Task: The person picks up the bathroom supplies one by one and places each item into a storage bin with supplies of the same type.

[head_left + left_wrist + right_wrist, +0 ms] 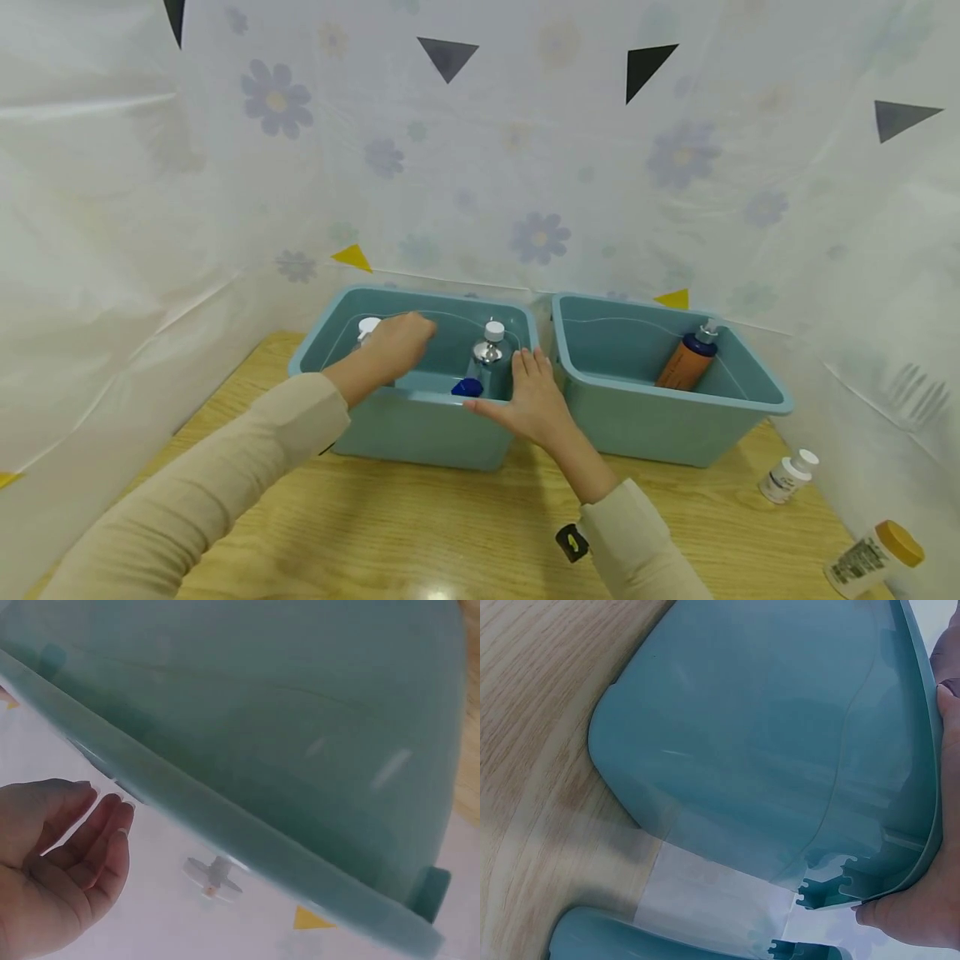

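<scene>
My left hand (401, 342) is above the left teal bin (420, 433), fingers loosely curled. In the left wrist view nothing shows between its thumb and fingertips, which are close to the bin's rim. Spread over the front right corner of that bin, my right hand (534, 400) touches the rim, thumb along the front edge and fingers along the side. Inside the bin stand a bottle with a white cap and silvery shoulder (488, 350) and, beside my left hand, a white-topped bottle (367, 327), partly hidden. A dark blue object (467, 387) shows near the front wall.
Close on the right is a second teal bin (645, 425), holding an orange pump bottle (685, 363). A small white bottle (787, 477) and a white bottle with a golden cap (873, 558) are at the right of the wooden table (435, 533). Flower-patterned sheeting (480, 167) rises behind.
</scene>
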`<state>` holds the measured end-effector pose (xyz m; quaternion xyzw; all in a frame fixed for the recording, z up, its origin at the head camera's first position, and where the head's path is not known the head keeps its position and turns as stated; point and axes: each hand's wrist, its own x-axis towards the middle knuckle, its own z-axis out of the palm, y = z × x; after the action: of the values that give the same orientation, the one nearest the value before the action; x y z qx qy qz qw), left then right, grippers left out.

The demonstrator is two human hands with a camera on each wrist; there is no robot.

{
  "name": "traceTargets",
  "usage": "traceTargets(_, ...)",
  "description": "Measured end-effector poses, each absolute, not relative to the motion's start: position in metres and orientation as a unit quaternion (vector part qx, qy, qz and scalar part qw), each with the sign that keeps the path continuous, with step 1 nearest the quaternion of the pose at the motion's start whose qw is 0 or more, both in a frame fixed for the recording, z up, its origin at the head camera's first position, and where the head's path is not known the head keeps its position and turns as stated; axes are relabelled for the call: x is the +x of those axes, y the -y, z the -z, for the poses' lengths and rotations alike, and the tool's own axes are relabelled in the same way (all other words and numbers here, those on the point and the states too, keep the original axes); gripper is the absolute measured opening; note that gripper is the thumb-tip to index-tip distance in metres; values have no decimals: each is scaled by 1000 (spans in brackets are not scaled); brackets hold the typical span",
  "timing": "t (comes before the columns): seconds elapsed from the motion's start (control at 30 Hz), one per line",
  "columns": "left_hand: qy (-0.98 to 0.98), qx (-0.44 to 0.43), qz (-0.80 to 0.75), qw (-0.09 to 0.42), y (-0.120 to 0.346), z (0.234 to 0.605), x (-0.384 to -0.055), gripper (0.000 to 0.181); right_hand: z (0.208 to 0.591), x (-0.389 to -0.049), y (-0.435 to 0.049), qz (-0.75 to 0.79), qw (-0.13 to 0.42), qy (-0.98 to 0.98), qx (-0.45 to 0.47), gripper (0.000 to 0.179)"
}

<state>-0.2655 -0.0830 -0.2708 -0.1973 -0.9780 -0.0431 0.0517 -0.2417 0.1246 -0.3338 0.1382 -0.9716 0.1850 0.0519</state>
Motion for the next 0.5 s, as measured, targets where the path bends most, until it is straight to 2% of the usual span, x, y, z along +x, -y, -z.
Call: traceTargets(0.5,973,-208,64,75,85,273,-266,23,334,-243,-125,-183,58,971,146,106)
